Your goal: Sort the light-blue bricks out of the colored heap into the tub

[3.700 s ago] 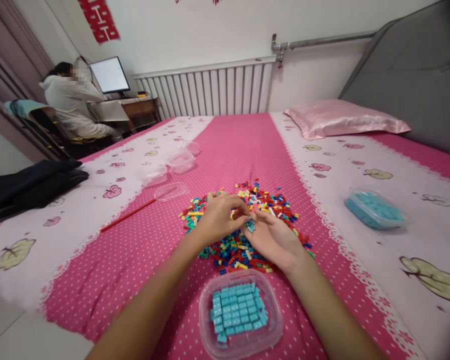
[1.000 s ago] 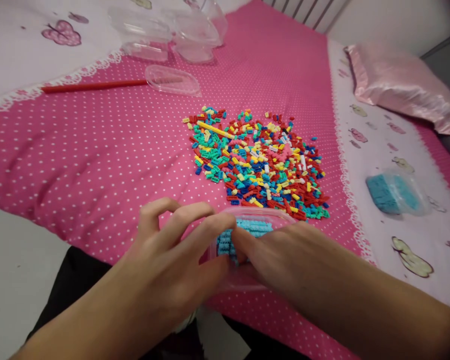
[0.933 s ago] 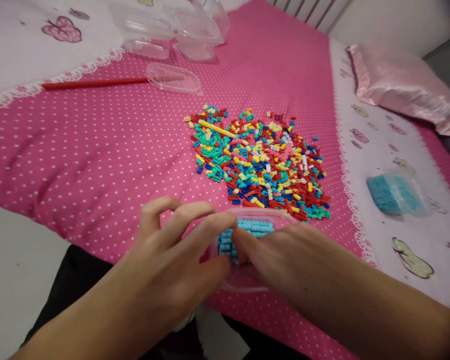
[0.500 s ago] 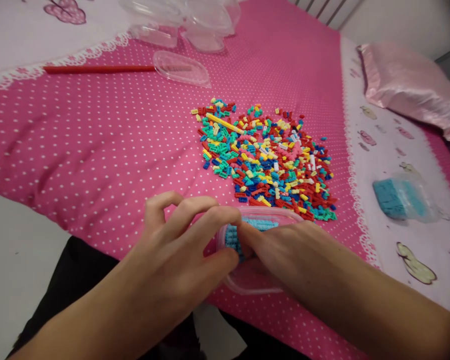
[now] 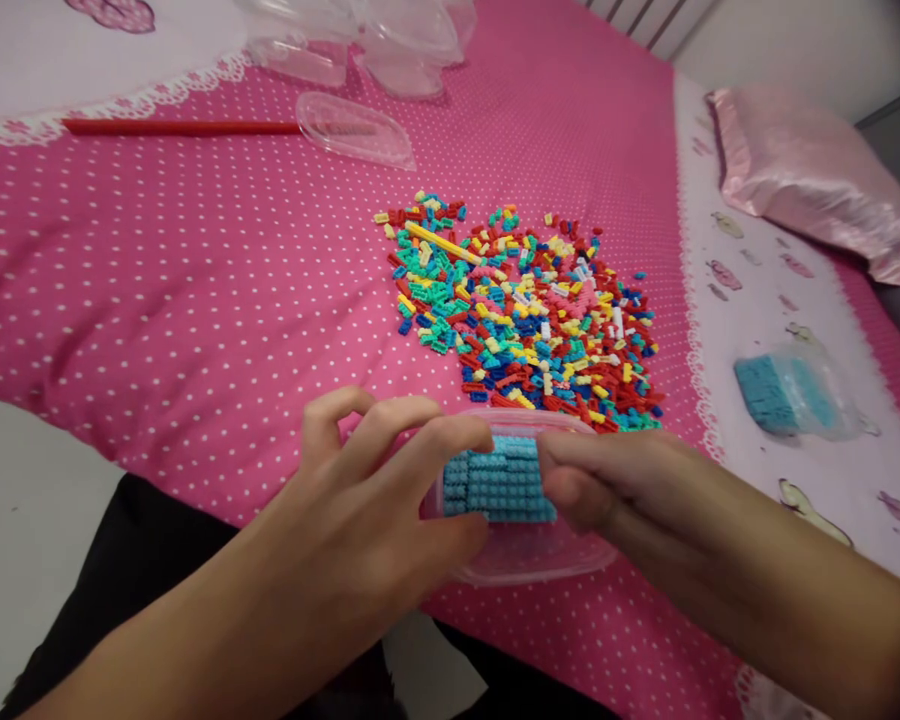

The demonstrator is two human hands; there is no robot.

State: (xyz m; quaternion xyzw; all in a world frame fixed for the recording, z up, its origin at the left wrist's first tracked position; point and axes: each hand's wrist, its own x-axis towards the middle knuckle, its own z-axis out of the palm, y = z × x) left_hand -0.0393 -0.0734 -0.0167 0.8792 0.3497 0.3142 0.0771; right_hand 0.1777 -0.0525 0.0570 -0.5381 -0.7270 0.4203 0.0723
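Note:
Light blue building bricks (image 5: 506, 490), packed together in a rectangular layer, lie inside a clear plastic container (image 5: 529, 572) in front of me. My left hand (image 5: 390, 490) reaches over the container's left side, its curved index finger and thumb at the far and near edges of the bricks. At the right end of the bricks is my right hand (image 5: 607, 480), its fingers pressed together and touching or very close to them. Whether anything small is between those fingers is hidden.
A wide pile of multicoloured bricks (image 5: 525, 310) lies just beyond the container. Farther back are a red stick (image 5: 180, 128), a clear lid (image 5: 356, 130) and several clear containers (image 5: 405, 40). A bag of blue bricks (image 5: 787, 390) and a pink pillow (image 5: 810, 180) are right.
My right hand has moved right along the bricks, away from my left fingertips, uncovering more of the blue layer. My left hand has barely moved. The view has shifted slightly.

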